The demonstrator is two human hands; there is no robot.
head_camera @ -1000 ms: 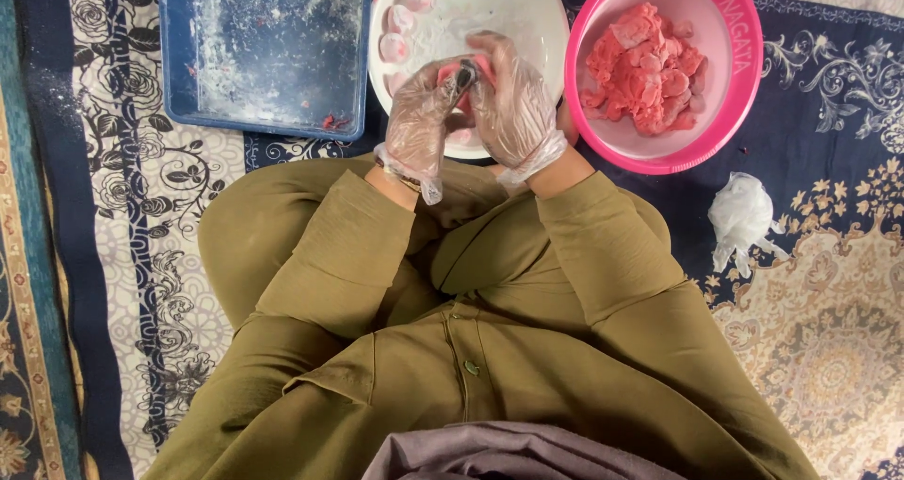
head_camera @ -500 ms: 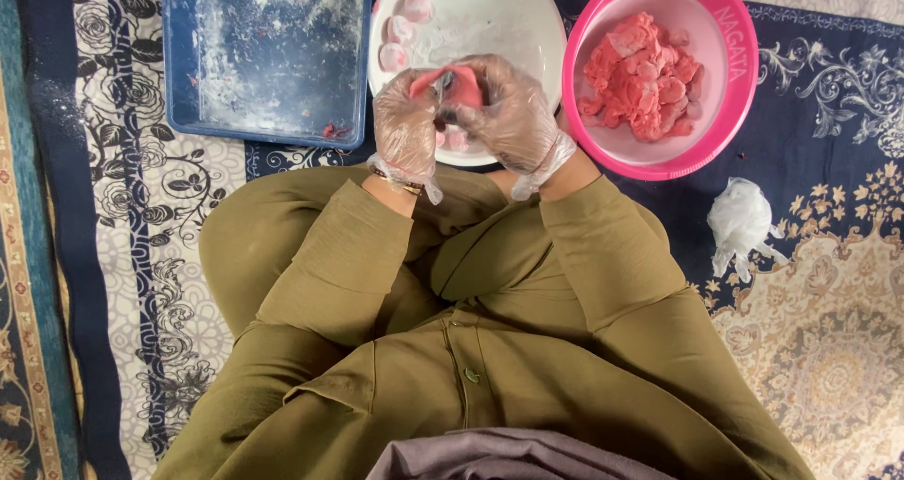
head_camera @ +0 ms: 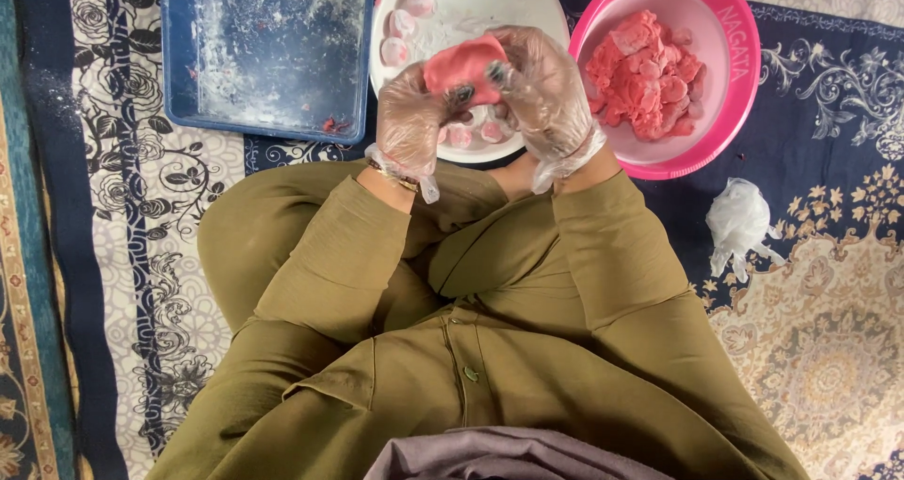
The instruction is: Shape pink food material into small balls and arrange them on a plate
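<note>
You've got both gloved hands up over the white plate (head_camera: 527, 9): left hand (head_camera: 414, 122) and right hand (head_camera: 546, 89) pinching one pink dough piece (head_camera: 463, 65) between them. One blue tray (head_camera: 268, 51) left, one pink bowl (head_camera: 725, 84) right, one crumpled glove (head_camera: 739, 221) beside it.

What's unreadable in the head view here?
- White plate: top cut by the frame edge; middle hidden by the gloved hands.
- Pink dough piece: underside covered by left hand and right hand.
- Blue tray: top edge cut off.
</note>
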